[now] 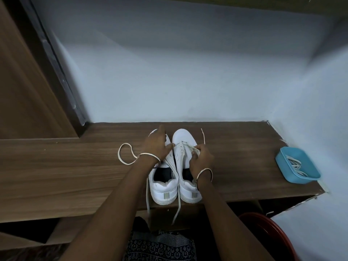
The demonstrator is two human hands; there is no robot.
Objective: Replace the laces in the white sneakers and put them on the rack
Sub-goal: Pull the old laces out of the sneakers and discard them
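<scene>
Two white sneakers stand side by side on the wooden shelf (75, 166), toes toward the wall. My left hand (157, 146) lies over the front of the left sneaker (163, 191) with fingers spread, its thumb reaching toward the right sneaker (188, 193). My right hand (200, 159) pinches the lace (203, 136) at the eyelets of the right sneaker; one lace end sticks up past the hand. A loose lace (125, 155) loops on the shelf to the left. Two more lace ends hang over the shelf's front edge.
A blue plastic tray (282, 161) with white laces inside sits at the shelf's right end, near the wall. A pale wall runs along the back and right. A wooden door is at left. A red stool edge (271, 227) shows below right.
</scene>
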